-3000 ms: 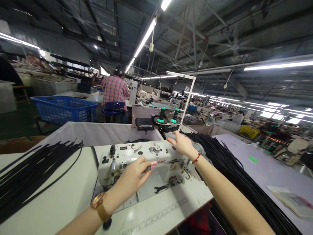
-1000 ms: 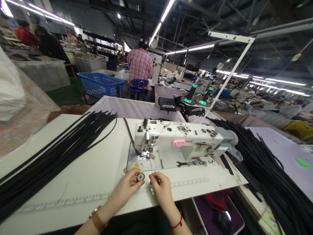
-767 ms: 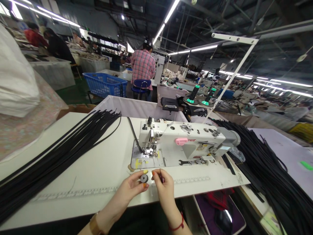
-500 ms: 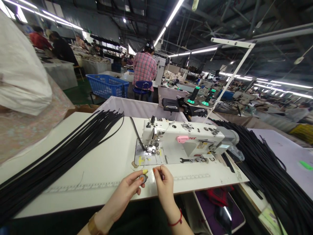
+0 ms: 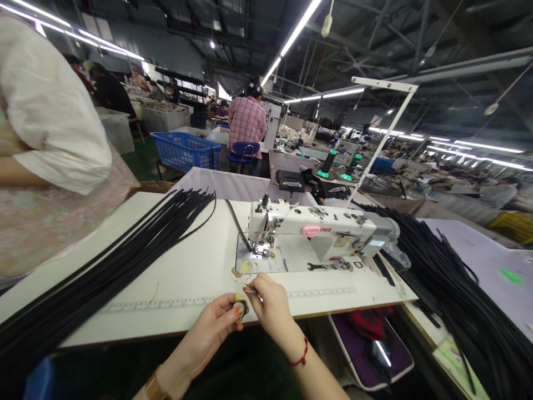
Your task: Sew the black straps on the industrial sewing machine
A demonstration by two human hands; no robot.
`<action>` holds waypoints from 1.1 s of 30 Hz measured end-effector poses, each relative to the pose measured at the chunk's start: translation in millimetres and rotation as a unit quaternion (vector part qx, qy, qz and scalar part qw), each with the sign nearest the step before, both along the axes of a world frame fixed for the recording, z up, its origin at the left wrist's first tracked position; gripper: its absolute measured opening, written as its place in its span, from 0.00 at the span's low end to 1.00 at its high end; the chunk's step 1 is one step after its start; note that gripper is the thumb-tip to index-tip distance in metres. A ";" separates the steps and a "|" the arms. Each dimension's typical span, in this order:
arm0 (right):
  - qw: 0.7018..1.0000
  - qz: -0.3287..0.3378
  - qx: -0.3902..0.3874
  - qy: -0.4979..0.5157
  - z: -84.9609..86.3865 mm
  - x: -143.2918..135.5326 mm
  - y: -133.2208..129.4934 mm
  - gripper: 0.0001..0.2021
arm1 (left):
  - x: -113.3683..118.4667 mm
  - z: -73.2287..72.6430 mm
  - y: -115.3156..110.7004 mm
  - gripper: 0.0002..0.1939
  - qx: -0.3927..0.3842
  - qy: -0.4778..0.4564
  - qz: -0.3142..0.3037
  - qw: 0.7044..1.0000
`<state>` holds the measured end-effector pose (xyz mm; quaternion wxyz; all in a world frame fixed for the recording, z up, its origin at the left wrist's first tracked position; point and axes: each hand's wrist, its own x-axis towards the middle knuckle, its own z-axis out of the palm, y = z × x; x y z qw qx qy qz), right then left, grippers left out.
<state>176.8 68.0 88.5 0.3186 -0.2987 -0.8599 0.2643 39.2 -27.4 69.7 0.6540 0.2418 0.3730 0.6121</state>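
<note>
Workshop tabletop (image 5: 208,250) is topped by a white sewing machine (image 5: 291,218), with black straps (image 5: 125,253) piled at left. Small round gray part (image 5: 239,308) is gripped by the left hand (image 5: 214,325) near the front edge. Thin object (image 5: 250,290), kind unclear, is pinched by the right hand (image 5: 272,305) just beside it; contact can't be told. 2 thread spools (image 5: 327,163) are set behind the machine

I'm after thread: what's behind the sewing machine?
Two thread cones, black items and a pale bin show; the table and machine hide the bin's floor.
</note>
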 end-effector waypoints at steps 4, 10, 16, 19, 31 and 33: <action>0.998 -0.007 -0.023 0.052 1.3 3.3 -9.2 0.08 | -4.1 -8.9 -10.2 0.13 -0.041 -0.035 0.035 0.998; 0.989 0.065 -0.102 0.082 -5.8 8.8 -22.4 0.06 | -0.8 -21.3 -15.1 0.10 -0.083 -0.110 0.110 0.984; 0.984 -0.024 -0.156 0.086 -27.1 13.4 -22.0 0.12 | -0.3 -25.7 -20.8 0.07 -0.126 -0.127 0.143 0.973; 0.982 -0.032 -0.170 0.069 -36.4 13.0 -21.1 0.12 | 0.8 -28.9 -25.5 0.08 -0.126 -0.124 0.124 0.976; 0.982 -0.045 -0.181 -0.015 -69.6 -8.0 -27.4 0.09 | -3.5 -39.1 -46.0 0.21 -0.128 -0.177 0.074 0.973; 0.986 -0.027 -0.155 -0.049 -70.4 -4.0 -23.0 0.06 | -3.8 -52.2 -58.0 0.23 -0.152 -0.184 0.079 0.968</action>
